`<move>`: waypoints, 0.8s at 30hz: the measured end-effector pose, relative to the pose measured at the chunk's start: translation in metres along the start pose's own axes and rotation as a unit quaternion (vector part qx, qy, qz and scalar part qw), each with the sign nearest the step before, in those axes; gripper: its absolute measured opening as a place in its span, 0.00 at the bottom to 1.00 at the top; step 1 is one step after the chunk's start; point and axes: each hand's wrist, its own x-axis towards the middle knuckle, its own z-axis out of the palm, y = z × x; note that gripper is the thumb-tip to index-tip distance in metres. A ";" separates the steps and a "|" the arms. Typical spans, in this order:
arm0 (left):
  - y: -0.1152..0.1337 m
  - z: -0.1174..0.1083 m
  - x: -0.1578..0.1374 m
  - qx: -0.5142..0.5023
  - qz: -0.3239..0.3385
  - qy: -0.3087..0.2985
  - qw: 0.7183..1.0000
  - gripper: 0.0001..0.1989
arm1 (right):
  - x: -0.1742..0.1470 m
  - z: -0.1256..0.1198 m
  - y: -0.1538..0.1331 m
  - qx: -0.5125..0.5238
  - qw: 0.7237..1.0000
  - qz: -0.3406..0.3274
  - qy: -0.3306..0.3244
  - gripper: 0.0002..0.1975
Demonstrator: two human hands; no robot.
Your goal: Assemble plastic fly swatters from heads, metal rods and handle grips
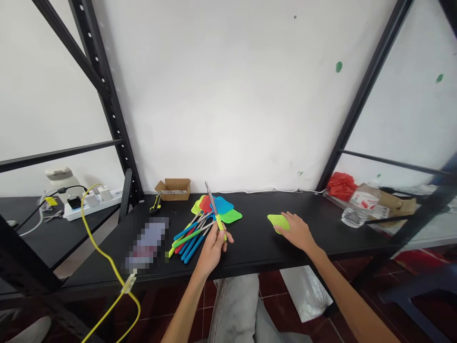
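Plainly in my left grip [213,245]: a slim silver metal rod with a yellow-green sleeve [215,209], thumb and fingers closed around the sleeve, near 11 o'clock from my seat.
Rod's line: long axis running from 5 to 11 o'clock, bare metal tip at the 11 end.
Rod's feel: likely light and stiff, slicker on the metal; the sleeve should hold best.
Under my right grip [295,231]: a yellow-green perforated sheet [276,220] on the black desk [253,247], at 1 o'clock; whether I pinch it or only press, I cannot tell.
Sheet's feel: probably thin, light, bendy plastic, best taken flat by an edge.
Sheet's line: bared corner toward 10 o'clock; my hand hides its long axis.
Off my left grip, 10 to 12 o'clock: a heap of blue, red and green perforated paddles [224,206], coloured handles [194,248] toward 7.
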 end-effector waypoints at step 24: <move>0.003 0.002 -0.007 0.073 0.007 -0.054 0.996 0.12 | 0.021 -0.059 -0.147 0.674 0.738 0.027 0.014 0.16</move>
